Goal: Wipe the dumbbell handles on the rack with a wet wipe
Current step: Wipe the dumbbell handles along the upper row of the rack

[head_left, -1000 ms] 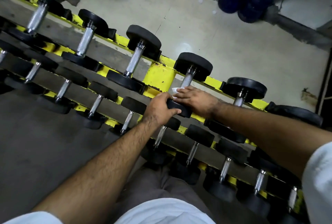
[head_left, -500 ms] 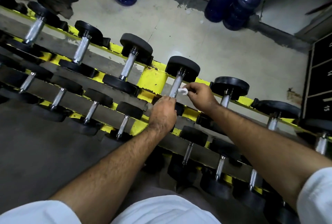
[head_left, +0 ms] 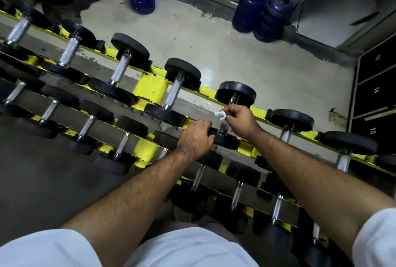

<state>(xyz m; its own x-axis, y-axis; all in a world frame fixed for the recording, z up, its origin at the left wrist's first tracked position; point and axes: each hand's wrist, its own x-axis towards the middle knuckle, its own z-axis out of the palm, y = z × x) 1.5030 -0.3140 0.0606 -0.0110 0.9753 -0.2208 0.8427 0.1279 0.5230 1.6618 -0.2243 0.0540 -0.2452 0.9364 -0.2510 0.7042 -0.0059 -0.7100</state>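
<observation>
Between the right thumb and forefinger sits a small crumpled white wet wipe (head_left: 220, 114), pinched and lifted clear of the metal, just above and left of the knuckles of the right hand (head_left: 241, 122). Half a second ago that wipe was pressed to the chrome handle of the neighbouring black round-plate dumbbell (head_left: 174, 93); now the hand has shifted right, to the next black-ended dumbbell (head_left: 234, 95) on the top tier, whose handle is mostly hidden behind the fingers. Beside it, the left hand (head_left: 196, 137) curls over the near black plate (head_left: 225, 139) of this same dumbbell, gripping its edge, where earlier it held the plate one place to the left. Both rest on the yellow and grey steel rack (head_left: 151, 88), with blue water jugs (head_left: 249, 9) standing on the pale floor beyond.
</observation>
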